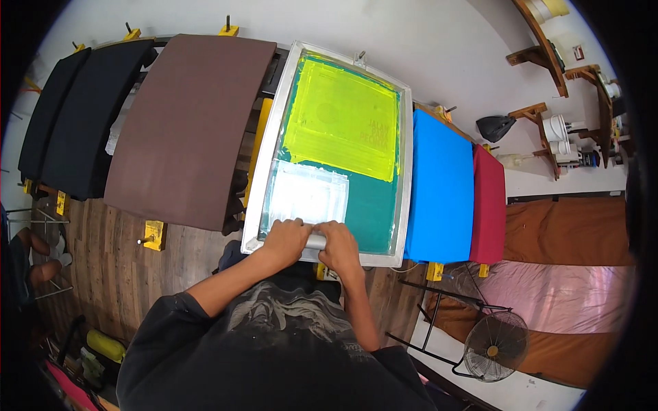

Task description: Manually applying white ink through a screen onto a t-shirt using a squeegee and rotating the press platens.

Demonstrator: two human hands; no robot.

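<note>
A silver-framed printing screen (406,171) lies in front of me. Its green mesh (373,212) carries a large yellow ink patch (336,109) at the far end and a smaller white ink patch (308,195) near me, on the left. At the screen's near end, my left hand (288,238) and my right hand (337,245) are side by side, closed around a short silver squeegee (316,241). Their fingers curl over its top, just below the white patch. The squeegee's lower edge is hidden.
Left of the screen stand boards covered in brown cloth (185,130) and black cloth (96,123). To the right are blue (442,192) and red (488,205) ones. A fan (495,347) stands at the lower right. Wall shelves (545,55) hold tubs. Another person's legs (44,250) show at far left.
</note>
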